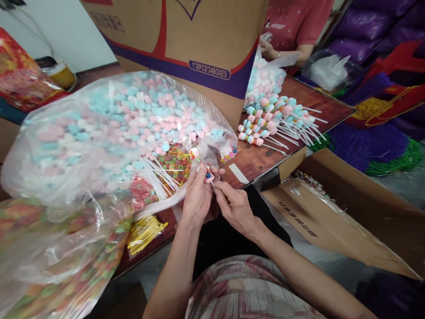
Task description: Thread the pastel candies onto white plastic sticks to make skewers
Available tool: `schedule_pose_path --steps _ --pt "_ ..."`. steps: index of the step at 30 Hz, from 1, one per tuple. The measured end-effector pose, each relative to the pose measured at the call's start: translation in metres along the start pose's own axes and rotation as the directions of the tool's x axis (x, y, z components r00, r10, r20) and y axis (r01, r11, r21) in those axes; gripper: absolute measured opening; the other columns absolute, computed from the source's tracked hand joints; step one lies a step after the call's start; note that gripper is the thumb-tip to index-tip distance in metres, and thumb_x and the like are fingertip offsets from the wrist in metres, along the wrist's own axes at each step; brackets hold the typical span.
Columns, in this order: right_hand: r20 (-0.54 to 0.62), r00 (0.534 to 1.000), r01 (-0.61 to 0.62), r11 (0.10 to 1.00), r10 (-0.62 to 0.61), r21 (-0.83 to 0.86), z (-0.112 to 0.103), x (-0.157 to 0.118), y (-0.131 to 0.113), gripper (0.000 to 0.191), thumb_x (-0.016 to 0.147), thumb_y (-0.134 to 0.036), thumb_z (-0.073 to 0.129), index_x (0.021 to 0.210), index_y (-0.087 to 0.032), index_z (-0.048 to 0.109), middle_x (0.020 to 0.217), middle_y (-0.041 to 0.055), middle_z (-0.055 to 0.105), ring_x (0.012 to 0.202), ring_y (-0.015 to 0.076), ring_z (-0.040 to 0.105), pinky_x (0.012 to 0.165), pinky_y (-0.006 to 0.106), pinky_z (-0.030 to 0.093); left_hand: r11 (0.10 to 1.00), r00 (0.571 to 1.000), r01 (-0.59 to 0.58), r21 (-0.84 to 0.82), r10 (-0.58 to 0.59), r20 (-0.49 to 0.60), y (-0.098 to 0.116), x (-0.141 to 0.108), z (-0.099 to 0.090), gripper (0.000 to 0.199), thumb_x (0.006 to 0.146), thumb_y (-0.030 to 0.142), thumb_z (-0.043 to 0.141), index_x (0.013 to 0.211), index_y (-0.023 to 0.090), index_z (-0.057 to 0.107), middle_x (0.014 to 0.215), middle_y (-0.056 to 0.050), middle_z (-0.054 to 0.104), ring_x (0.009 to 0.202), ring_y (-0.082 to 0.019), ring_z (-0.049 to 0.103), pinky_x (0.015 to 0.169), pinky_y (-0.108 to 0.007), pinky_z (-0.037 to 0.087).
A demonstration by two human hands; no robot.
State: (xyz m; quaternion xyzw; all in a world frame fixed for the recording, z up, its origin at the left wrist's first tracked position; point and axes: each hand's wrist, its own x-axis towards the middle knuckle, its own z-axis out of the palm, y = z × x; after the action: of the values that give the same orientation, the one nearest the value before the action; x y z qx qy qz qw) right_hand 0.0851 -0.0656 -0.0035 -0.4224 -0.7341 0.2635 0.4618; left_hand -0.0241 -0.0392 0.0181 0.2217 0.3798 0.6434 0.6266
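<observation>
My left hand [198, 192] is closed around a candy skewer [209, 175] in a clear wrapper, above the table's front edge. The fingers of my right hand [234, 204] pinch the lower end of the skewer, where its stick comes out. Just left of my hands, white sticks [159, 179] lie on small ring candies [179, 156]. A big clear bag of pink, blue and white marshmallows [133, 115] spreads behind them. Finished-looking marshmallow skewers [265, 119] are piled to the right, sticks pointing right.
A large carton [212, 48] stands at the back. Yellow twist ties [146, 234] lie at the front left, beside a bag of ring candies [59, 266]. An open cardboard box [332, 212] is at the right. Across the table, a person in a red shirt [294, 26] handles plastic.
</observation>
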Motion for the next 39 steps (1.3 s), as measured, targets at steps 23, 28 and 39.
schedule_pose_path --steps 23,28,39 --pt "-0.159 0.981 -0.109 0.994 0.112 0.023 0.005 0.006 -0.001 0.017 0.097 -0.020 0.045 0.094 -0.018 0.062 0.079 0.0025 0.067 0.066 0.0118 0.064 0.065 0.023 0.049 0.366 0.854 -0.392 0.844 0.486 0.186 -0.009 -0.011 -0.023 0.012 0.094 0.030 0.055 0.098 0.021 0.063 0.091 -0.002 0.067 0.073 -0.013 0.065 0.072 -0.026 0.053" --pt "-0.143 0.981 -0.128 0.990 0.134 0.050 0.002 0.006 -0.002 0.016 0.097 -0.021 0.047 0.095 -0.018 0.062 0.079 0.0026 0.068 0.067 0.0124 0.065 0.066 0.023 0.050 0.335 0.860 -0.387 0.859 0.467 0.205 -0.006 -0.011 -0.027 0.015 0.094 0.026 0.053 0.101 0.021 0.065 0.094 -0.002 0.070 0.078 -0.014 0.067 0.075 -0.026 0.052" --pt "-0.151 0.979 -0.134 0.991 0.136 0.024 0.004 0.006 -0.004 0.016 0.097 -0.021 0.047 0.095 -0.018 0.062 0.079 0.0024 0.069 0.065 0.0121 0.065 0.065 0.022 0.050 0.205 0.809 -0.377 0.903 0.548 0.214 -0.012 -0.010 -0.025 0.016 0.091 0.020 0.051 0.096 0.021 0.065 0.086 -0.003 0.070 0.078 -0.015 0.066 0.075 -0.027 0.050"
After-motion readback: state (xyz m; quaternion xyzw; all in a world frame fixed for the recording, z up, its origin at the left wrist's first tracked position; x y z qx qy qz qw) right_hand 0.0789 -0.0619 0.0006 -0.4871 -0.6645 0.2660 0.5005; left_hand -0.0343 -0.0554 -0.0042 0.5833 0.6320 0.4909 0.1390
